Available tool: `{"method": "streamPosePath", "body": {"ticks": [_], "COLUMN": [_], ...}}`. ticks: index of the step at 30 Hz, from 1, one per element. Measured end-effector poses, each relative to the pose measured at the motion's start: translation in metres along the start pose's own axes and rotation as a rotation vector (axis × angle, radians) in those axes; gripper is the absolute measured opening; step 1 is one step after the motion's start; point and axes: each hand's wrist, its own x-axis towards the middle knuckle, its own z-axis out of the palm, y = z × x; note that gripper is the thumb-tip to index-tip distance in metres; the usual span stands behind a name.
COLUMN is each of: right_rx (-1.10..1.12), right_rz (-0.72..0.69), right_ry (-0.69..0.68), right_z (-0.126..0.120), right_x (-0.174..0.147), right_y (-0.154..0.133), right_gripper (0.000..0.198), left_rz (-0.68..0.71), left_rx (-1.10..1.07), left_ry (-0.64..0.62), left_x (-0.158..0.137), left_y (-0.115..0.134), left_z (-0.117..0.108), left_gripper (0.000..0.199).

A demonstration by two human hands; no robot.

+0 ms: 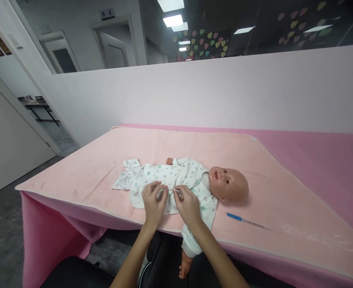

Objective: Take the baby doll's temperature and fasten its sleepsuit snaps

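A baby doll point(230, 185) lies on its back, its head to the right, dressed in a white printed outfit point(164, 173). Over the doll's middle, my left hand point(154, 200) pinches a thin white tie string point(171, 189) of the outfit. A short way to the right, my right hand point(187, 203) pinches the string too, and a small stretch of it shows between my fingertips. One doll arm point(186, 262) hangs over the near table edge, below my right forearm. The other doll hand point(169, 161) rests on the far side.
A light pink blanket point(284, 200) covers the table over a darker pink cloth point(329, 160). A pen with a blue cap point(248, 221) lies right of the doll. Behind the table stands a white wall point(212, 96) with glass above. A dark chair point(74, 274) is at the lower left.
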Motion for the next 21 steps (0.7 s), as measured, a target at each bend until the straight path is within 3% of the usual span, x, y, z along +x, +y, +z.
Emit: {"method": "streamPosePath", "body": {"ticks": [3,6,10,13,16,21], "right_rx": [0.049,0.055,-0.188,-0.392,-0.609,-0.722], "right_rz": [-0.029,-0.082,-0.187,-0.092,0.038,0.107], "right_ry": [0.094,0.266,0.401,0.473,0.438,0.259], "right_z": [-0.006,-0.027,-0.080,-0.123,-0.149,-0.160], "right_x": [-0.002,-0.015,-0.048,-0.075,-0.095,-0.113], "right_y": [-0.004,-0.003,0.023,0.061,0.101,0.147], "right_gripper": [0.019,0.020,0.019,0.019,0.024,0.037], "left_rz": [0.033,0.053,0.083,0.085,0.049,-0.024], "left_rx": [0.066,0.075,0.072,0.068,0.071,0.110], "left_ry": [-0.085,-0.117,-0.151,-0.161,-0.144,-0.061], "left_x": [0.001,0.000,-0.002,-0.002,-0.002,-0.001], "left_y": [0.001,-0.002,-0.006,-0.008,-0.009,-0.011], "left_z": [0.000,-0.001,-0.002,-0.003,-0.003,-0.002], "left_gripper": [0.012,0.015,0.019,0.023,0.025,0.015]}}
